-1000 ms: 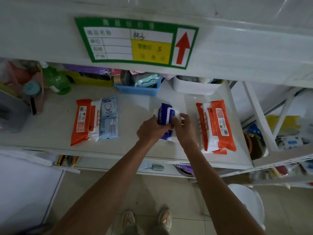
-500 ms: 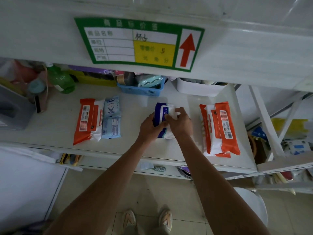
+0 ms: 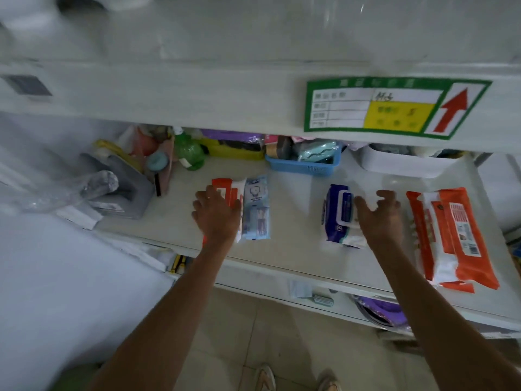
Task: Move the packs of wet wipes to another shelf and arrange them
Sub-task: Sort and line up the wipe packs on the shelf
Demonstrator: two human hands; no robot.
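Now, hands: both off the navy-and-white plastic wipes pack [image 3: 339, 213], fingers spread
Left hand [image 3: 217, 214]: moved to the left orange-and-white pack [image 3: 227, 190]
Right hand [image 3: 379, 214]: empty beside it
Meaning: navy pack placed, next pick likely

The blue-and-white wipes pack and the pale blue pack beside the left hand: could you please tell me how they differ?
The blue-and-white wipes pack is dark blue, bulkier, and lies alone; the pale blue pack is lighter, slimmer, and sits against an orange pack. Both lie flat on the same shelf, lengthwise front to back.

Three groups of wipes packs [image 3: 339, 215] on the shelf [image 3: 296, 221] — left, middle, right — baskets [image 3: 303, 165] behind.
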